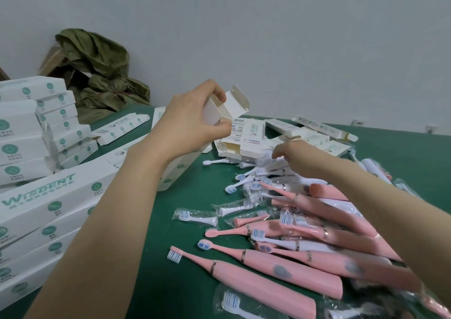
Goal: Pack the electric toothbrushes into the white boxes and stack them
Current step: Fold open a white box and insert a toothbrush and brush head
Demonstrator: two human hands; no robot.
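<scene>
My left hand (192,121) holds a white box (225,110) up above the table, fingers curled round its open end, flaps standing out. My right hand (295,157) reaches into a pile of white toothbrushes (273,166) and brush heads; its fingers are blurred and curled down among them, and whether they hold one is unclear. Pink electric toothbrushes (275,270) lie in a heap at the lower right. Packed white boxes (48,196) with green print are stacked on the left.
Flat and half-open white boxes (246,133) lie scattered at the back of the green table (185,282). Bagged spare brush heads (195,217) lie in the middle. A crumpled green bag (97,74) over a cardboard carton sits against the wall at the back left.
</scene>
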